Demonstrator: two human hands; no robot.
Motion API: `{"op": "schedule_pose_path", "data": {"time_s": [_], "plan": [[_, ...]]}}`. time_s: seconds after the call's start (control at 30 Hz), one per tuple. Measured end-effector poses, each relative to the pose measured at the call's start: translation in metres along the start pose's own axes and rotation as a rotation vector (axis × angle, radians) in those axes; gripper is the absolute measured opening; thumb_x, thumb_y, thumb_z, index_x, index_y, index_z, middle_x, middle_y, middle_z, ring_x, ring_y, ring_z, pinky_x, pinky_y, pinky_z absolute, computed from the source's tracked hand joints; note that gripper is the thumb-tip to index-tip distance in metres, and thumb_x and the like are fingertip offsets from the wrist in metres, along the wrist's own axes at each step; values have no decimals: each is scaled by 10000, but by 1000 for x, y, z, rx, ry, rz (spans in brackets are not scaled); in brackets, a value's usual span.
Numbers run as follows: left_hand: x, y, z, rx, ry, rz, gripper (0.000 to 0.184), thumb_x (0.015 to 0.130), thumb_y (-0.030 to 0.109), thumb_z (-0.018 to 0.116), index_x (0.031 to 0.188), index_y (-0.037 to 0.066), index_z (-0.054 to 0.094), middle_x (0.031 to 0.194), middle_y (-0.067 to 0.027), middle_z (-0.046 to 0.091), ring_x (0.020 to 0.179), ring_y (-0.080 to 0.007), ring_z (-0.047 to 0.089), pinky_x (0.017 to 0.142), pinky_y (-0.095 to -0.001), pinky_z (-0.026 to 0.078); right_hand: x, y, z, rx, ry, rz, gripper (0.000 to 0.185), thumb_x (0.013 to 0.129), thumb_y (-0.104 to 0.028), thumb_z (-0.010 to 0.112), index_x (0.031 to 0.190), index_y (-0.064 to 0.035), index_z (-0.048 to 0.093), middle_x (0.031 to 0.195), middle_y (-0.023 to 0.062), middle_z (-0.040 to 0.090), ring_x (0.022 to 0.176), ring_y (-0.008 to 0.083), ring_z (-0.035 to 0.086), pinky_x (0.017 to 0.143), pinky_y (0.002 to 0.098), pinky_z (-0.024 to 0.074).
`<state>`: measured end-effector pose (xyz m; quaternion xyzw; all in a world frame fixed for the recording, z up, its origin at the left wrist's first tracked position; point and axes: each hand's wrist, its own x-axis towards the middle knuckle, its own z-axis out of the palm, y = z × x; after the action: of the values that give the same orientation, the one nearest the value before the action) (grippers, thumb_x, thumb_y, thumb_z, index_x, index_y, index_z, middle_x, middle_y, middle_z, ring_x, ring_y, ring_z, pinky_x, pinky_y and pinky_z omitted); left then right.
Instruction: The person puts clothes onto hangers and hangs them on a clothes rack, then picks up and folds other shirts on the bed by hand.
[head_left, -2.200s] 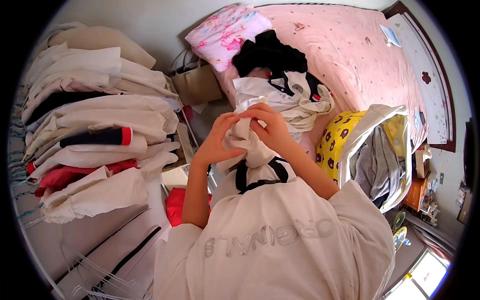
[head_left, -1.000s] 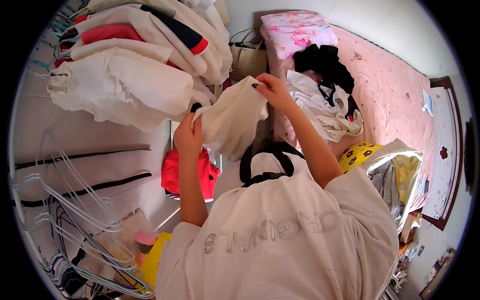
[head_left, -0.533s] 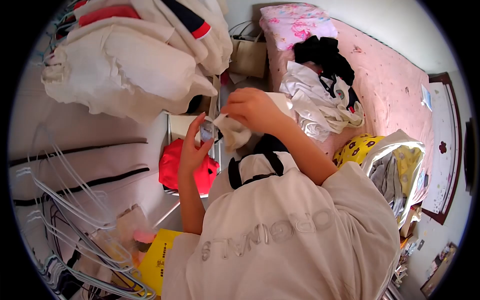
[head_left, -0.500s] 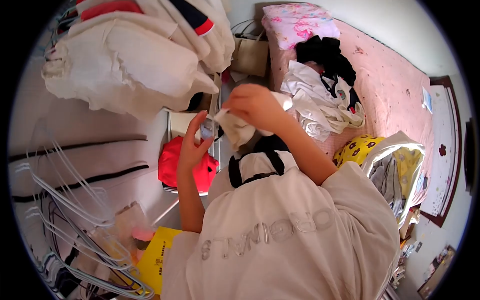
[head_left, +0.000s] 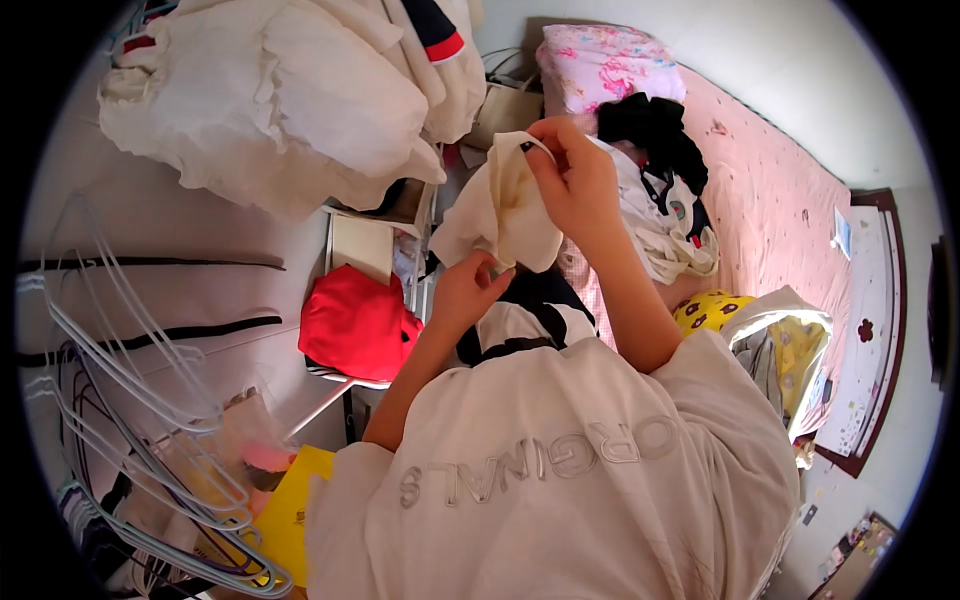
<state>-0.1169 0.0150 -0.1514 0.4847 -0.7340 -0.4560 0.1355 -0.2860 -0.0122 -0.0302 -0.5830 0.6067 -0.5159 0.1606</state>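
The right hand [head_left: 582,185], raised higher of the two, pinches the top edge of a cream cloth [head_left: 505,205] between thumb and fingers. The left hand [head_left: 465,292], lower down, grips the bottom edge of the same cloth with its fingertips. The cloth hangs creased between them in front of the person's chest, well above the floor.

Closest below is the person's own pale shirt [head_left: 560,400], with raised outlined lettering across the chest, upside down from this view; the letters O, R, G, I, N, A, L and S can be made out in turn. Left of the cloth, a red fabric item [head_left: 360,322] lies bunched beside a pale box [head_left: 362,248]. Near the left elbow sits a yellow packet [head_left: 295,508] bearing small dark marks, too small to read.

Further left, thin hangers [head_left: 150,350] crowd together under a row of hanging cream clothes [head_left: 270,95], one dark sleeve [head_left: 432,28] ending in a red band.

Beyond the right hand, on a pink bed [head_left: 775,170], white clothes [head_left: 655,228] lie heaped against a black garment [head_left: 655,132], near a floral pillow [head_left: 612,68]. A badge [head_left: 679,211] in the heap is illegible. Near the right elbow stands a yellow patterned basket [head_left: 712,312] with grey fabric [head_left: 762,368] inside.
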Motion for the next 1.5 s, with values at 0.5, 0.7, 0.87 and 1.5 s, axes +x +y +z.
{"op": "schedule_pose_path", "data": {"time_s": [0.5, 0.7, 0.87, 1.5], "plan": [[9, -85, -75, -603, 757, -98, 127, 832, 114, 444, 859, 7, 508, 733, -63, 502, 654, -95, 450, 576, -251, 387, 9, 26, -6, -125, 9, -327, 137, 722, -39, 545, 853, -4, 524, 694, 85, 558, 603, 185, 520, 573, 258, 414], [-1, -62, -120, -238, 759, 111, 161, 850, 157, 492, 792, 7, 511, 635, -15, 455, 587, -70, 391, 540, -226, 356, -5, 57, -1, 143, -287, 252, 72, 814, -42, 476, 881, -23, 496, 746, 13, 535, 696, 71, 494, 616, 196, 388], [-14, -44, -131, -231, 645, 2, 191, 842, 172, 523, 744, 8, 513, 557, 4, 404, 539, -61, 347, 492, -224, 319, -15, 102, 14, 268, -351, 245, 121, 777, -38, 497, 890, 4, 494, 705, 46, 530, 673, 85, 483, 598, 222, 388], [-43, -40, -140, -86, 605, 91, 185, 765, 186, 590, 800, 5, 575, 654, -115, 549, 574, -207, 522, 537, -306, 402, -26, -46, 144, 681, -769, -273, 434, 738, -23, 535, 1159, -40, 435, 984, 78, 561, 893, 138, 533, 720, 263, 444]]}}
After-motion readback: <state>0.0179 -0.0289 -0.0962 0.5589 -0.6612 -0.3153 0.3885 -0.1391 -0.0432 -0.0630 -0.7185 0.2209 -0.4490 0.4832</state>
